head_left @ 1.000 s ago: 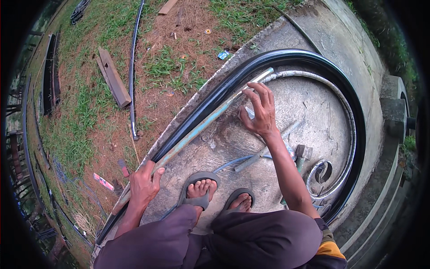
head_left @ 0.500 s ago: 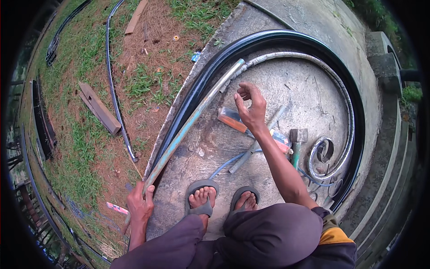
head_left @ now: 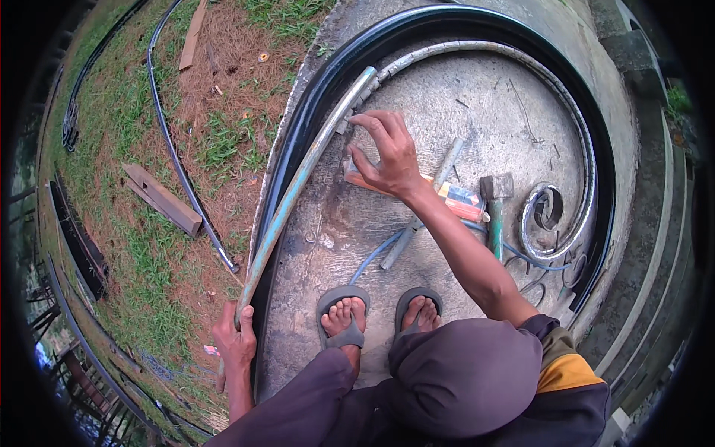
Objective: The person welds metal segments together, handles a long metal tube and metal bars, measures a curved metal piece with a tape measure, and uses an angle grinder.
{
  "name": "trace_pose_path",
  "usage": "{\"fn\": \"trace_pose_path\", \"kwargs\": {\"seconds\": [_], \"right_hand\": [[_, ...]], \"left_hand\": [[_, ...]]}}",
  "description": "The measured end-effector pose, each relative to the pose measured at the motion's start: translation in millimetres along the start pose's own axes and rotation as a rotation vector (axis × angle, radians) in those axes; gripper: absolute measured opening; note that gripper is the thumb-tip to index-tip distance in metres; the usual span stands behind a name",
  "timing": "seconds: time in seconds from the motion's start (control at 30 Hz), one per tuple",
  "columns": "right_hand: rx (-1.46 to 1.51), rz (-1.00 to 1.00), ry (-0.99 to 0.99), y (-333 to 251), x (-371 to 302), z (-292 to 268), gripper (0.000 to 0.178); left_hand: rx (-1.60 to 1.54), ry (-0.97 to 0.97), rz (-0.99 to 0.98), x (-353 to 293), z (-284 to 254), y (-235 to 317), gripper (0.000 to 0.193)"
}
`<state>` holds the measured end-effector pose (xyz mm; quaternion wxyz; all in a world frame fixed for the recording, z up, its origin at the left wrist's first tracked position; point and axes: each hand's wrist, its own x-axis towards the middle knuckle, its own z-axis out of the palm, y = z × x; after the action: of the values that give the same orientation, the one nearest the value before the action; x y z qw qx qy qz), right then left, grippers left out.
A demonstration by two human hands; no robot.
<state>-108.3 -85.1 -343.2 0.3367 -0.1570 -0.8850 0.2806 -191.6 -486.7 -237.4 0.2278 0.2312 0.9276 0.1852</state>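
My left hand [head_left: 237,337] is closed around the lower part of a long metal pipe [head_left: 294,194] with worn pale green paint. This pipe slants away from me, and its far end meets a curved metal bar [head_left: 532,63] that winds into a spiral at the right. My right hand [head_left: 391,153] is held above the concrete near that meeting place, fingers apart and curled a little, with nothing in it. Its fingertips come close to the pipe; whether they touch it I cannot tell. A wide black band [head_left: 592,134] curves around the outside of the bar.
Inside the curve lie a hammer [head_left: 497,188] with a green handle, a short grey pipe [head_left: 448,160], an orange and clear package [head_left: 463,200] and a blue hose [head_left: 375,253]. Wooden pieces [head_left: 164,200] and a dark bar [head_left: 175,134] rest on the grass at left. My sandalled feet [head_left: 344,316] stand on the concrete.
My right hand has reached closer to the pipe's far end, and its fingers have spread. The left hand keeps its hold on the pipe. The whole view has shifted slightly.
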Motion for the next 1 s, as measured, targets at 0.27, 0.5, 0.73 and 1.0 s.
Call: {"fn": "trace_pose_path", "kwargs": {"seconds": [0.27, 0.5, 0.73, 1.0], "right_hand": [[0.016, -0.25, -0.136, -2.8, 11.1, 12.1, 0.062], [-0.007, -0.298, -0.175, -14.4, 2.5, 17.0, 0.063], [0.026, -0.278, -0.122, -28.0, -8.8, 28.2, 0.062], [0.026, -0.24, -0.08, -35.1, -7.5, 37.1, 0.059]], "left_hand": [[0.037, 0.049, 0.074, -0.9, 5.7, -4.5, 0.048], [0.002, 0.014, 0.085, 2.6, 18.7, -22.7, 0.048], [0.037, 0.052, 0.131, 3.5, 17.9, -13.0, 0.048], [0.068, 0.056, 0.087, -0.9, 13.7, -8.1, 0.047]]}}
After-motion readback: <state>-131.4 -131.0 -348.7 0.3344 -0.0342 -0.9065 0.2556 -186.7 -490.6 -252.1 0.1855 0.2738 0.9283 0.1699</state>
